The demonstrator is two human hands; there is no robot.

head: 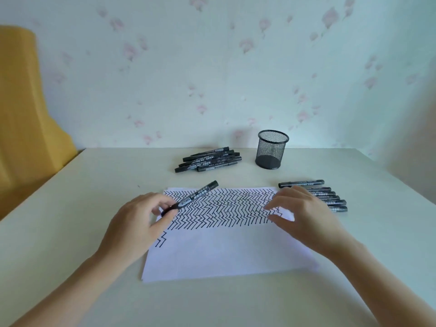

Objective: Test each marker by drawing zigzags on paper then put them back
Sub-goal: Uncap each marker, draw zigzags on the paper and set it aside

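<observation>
A white sheet of paper [224,253] lies on the table, its upper half filled with rows of black zigzags. My left hand [136,223] holds a black marker [198,194] over the sheet's left edge, its far end pointing up and right. My right hand [304,215] hovers over the sheet's right edge with fingers spread and nothing in it. Several black markers [210,160] lie in a pile beyond the paper. Another row of markers [330,197] lies right of the sheet, partly hidden by my right hand.
A black mesh pen cup [271,149] stands at the back of the white table [70,208], right of the far marker pile. A yellow chair back [26,114] rises at the left. The wall with pink flowers is close behind the table.
</observation>
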